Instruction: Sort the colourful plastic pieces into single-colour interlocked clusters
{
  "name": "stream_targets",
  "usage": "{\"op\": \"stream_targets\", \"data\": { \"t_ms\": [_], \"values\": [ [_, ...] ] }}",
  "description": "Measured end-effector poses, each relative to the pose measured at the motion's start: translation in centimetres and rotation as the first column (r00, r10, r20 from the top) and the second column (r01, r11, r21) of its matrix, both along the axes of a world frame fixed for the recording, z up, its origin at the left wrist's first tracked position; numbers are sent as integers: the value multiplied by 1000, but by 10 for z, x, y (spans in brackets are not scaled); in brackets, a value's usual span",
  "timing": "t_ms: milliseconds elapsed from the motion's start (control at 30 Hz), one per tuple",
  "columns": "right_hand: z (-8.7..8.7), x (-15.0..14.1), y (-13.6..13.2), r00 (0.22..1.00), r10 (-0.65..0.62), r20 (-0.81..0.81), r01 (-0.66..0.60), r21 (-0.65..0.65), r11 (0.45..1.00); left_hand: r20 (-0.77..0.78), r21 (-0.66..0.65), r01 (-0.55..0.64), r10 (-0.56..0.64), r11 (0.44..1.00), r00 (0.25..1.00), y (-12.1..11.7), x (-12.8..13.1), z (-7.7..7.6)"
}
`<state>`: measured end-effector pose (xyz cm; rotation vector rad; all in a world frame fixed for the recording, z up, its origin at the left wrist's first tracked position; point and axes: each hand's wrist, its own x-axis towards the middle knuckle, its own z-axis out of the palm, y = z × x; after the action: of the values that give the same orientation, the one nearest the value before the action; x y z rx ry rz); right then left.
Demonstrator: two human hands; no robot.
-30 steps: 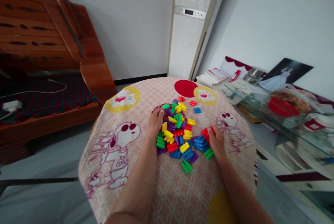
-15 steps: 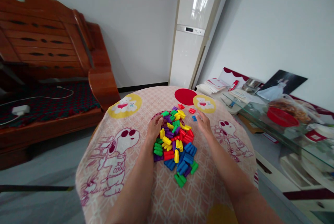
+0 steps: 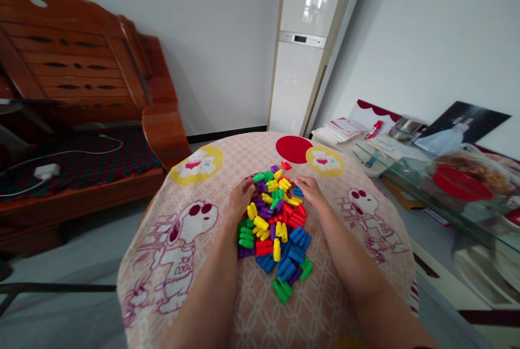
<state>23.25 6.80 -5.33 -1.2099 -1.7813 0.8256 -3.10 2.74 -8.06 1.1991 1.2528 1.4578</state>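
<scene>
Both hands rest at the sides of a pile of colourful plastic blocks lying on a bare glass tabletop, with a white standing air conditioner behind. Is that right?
Not quite. The head view shows the pile of colourful plastic blocks lying on a pink cartoon-printed tablecloth, not bare glass. The rest holds: the left hand and right hand rest at the pile's sides, and a white standing air conditioner stands behind.
</scene>
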Motion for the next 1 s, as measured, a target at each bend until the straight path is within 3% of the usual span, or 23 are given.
{"op": "stream_targets", "data": {
  "t_ms": [100,200,433,633,833,1000],
  "values": [
    [2,0,-16,999,-44,15,44,-6,999,-110,-34,-23,19,999,994,2,0,-1],
    [4,-1,-16,995,-93,23,92,56,994,-228,-63,-56,40,996,973,3,0,2],
    [13,-33,45,973,-155,173,112,234,966,-407,-59,-53,24,997,913,-4,0,18],
    [19,-57,78,896,-243,371,210,128,969,-476,-46,-57,28,997,879,-6,-2,19],
    [20,-52,65,868,-315,385,309,79,948,-479,-35,-49,27,998,878,-3,-5,12],
    [11,-2,35,833,-483,270,471,111,875,-478,-33,-33,13,999,878,0,-8,8]
  ]
}}
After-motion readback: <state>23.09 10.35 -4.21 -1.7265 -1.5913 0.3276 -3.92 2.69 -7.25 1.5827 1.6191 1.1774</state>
